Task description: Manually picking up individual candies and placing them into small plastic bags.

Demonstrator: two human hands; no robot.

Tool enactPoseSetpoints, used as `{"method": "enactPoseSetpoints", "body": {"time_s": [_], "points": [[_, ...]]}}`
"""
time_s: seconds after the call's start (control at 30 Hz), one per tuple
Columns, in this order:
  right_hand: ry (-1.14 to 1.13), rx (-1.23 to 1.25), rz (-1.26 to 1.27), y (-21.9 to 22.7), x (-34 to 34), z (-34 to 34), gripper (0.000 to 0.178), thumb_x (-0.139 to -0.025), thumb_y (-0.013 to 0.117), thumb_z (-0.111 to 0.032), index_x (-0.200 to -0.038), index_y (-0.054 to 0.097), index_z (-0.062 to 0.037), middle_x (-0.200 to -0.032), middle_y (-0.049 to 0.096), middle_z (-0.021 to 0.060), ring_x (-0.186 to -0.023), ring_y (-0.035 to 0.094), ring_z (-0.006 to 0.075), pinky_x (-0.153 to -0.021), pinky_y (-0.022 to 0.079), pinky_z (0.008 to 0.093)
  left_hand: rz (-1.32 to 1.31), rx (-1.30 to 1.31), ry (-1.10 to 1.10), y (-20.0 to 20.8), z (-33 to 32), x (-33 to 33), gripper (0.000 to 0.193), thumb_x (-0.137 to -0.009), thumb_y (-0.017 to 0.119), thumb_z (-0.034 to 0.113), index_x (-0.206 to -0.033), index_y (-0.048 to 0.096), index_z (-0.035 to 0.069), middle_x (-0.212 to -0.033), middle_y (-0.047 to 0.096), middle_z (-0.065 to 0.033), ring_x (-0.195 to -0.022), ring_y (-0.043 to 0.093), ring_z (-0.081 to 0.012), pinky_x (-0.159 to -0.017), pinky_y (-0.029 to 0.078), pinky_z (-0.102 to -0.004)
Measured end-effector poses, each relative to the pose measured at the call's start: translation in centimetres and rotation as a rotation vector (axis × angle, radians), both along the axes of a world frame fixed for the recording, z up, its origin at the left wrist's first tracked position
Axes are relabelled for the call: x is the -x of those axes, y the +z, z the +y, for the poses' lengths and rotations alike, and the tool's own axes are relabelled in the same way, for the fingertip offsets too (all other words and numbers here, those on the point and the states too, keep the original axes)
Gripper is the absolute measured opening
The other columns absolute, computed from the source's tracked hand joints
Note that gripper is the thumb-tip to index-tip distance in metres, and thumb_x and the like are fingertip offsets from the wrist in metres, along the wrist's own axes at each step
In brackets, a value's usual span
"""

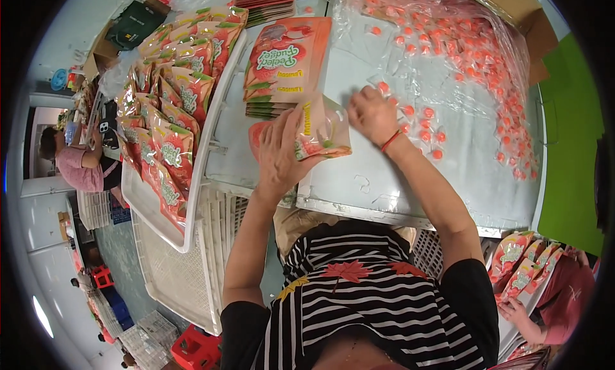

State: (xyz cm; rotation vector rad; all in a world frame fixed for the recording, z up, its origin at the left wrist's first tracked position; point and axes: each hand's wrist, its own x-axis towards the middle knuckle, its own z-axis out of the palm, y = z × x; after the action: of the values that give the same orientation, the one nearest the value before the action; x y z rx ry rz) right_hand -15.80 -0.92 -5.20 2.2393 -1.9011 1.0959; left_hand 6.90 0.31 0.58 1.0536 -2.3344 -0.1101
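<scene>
My left hand (280, 153) is closed on a printed candy pouch (325, 128), its thumb near the lower edge and its fingers over the side. The pouch is tilted, with its mouth facing my right hand. Just to the right, my right hand (370, 117) rests low over the table with its fingers curled together; what they hold, if anything, is hidden. Close around those fingers lie several clear-wrapped red candies (424, 123). Behind my left hand sits a stack of flat pink-and-red pouches (285, 56).
A large heap of wrapped candies (487, 82) spreads over plastic film at the back right, beside a cardboard box (535, 33). On the left, a white tray (214, 136) holds rows of filled pouches (170, 114). A co-worker's hand (514, 311) touches another tray at lower right.
</scene>
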Motion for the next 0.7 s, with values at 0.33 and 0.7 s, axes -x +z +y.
{"method": "enactPoseSetpoints", "body": {"time_s": [0.33,0.7], "points": [[0.033,-0.297,-2.052,8.5,-1.3,0.1,0.017,-0.091,0.050,-0.022,-0.081,0.051,-0.0083,-0.074,0.053,0.0023,-0.066,0.053,0.0143,-0.052,0.040,0.0236,0.067,-0.078,-0.010,-0.4,-0.4,2.9,0.096,-0.053,0.084,0.032,-0.132,0.037,0.006,-0.122,0.051,-0.0145,-0.110,0.050,-0.0316,-0.093,0.038,-0.0442],[-0.074,-0.313,-1.177,8.2,-3.5,2.4,0.018,-0.094,0.047,-0.015,-0.099,0.055,0.0011,-0.093,0.058,0.0061,-0.086,0.055,0.0163,-0.076,0.044,0.0277,0.128,-0.085,0.019,-0.4,-0.6,4.0,0.091,-0.052,0.084,0.024,-0.129,0.040,0.005,-0.118,0.054,-0.0143,-0.109,0.051,-0.0318,-0.093,0.039,-0.0427]]}}
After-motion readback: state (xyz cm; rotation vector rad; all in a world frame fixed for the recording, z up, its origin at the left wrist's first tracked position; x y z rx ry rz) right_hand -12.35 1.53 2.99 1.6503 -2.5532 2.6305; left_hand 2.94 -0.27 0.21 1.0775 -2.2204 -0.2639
